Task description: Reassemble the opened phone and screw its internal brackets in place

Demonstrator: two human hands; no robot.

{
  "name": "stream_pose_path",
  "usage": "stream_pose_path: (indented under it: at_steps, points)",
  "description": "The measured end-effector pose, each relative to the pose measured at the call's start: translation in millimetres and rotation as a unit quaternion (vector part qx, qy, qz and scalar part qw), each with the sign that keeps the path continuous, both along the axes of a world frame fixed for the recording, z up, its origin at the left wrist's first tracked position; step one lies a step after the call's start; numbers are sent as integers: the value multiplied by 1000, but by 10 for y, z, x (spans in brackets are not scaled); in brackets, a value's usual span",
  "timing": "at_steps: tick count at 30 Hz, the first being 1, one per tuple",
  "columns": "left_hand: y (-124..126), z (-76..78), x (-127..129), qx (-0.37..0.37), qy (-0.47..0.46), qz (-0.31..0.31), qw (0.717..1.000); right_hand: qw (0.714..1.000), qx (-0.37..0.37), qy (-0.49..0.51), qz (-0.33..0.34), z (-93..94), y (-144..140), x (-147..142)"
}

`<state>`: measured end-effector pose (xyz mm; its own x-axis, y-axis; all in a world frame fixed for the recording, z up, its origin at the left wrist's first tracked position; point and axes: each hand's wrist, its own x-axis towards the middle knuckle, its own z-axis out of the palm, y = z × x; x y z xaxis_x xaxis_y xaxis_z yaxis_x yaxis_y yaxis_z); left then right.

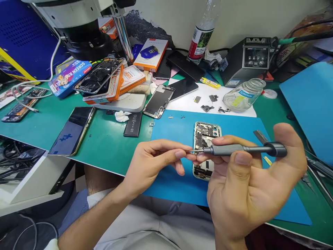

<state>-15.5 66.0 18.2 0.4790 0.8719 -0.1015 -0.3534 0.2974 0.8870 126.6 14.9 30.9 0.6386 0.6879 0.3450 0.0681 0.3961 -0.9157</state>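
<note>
Left hand pinches thin screwdriver bit between thumb and fingertips; right hand holds gray precision screwdriver, fingers closed around barrel. Opened smartphone behind, on blue mat, top end near surface's far edge. Step: likely bit fitting or adjusting. Next probably calls for steady, in-line alignment.

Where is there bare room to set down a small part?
Bare: the blue mat between battery and opened phone; the green table between battery and gold-edged phone. Crowded: the back, with boxes and bottle.
</note>
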Motion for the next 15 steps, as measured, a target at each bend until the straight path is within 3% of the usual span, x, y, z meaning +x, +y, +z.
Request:
stream_pose_path:
  at_steps: [15]
  points:
    - [-14,6,-3,-36,-39,-13,998,1000,2,-14,16,-17,-2,32]
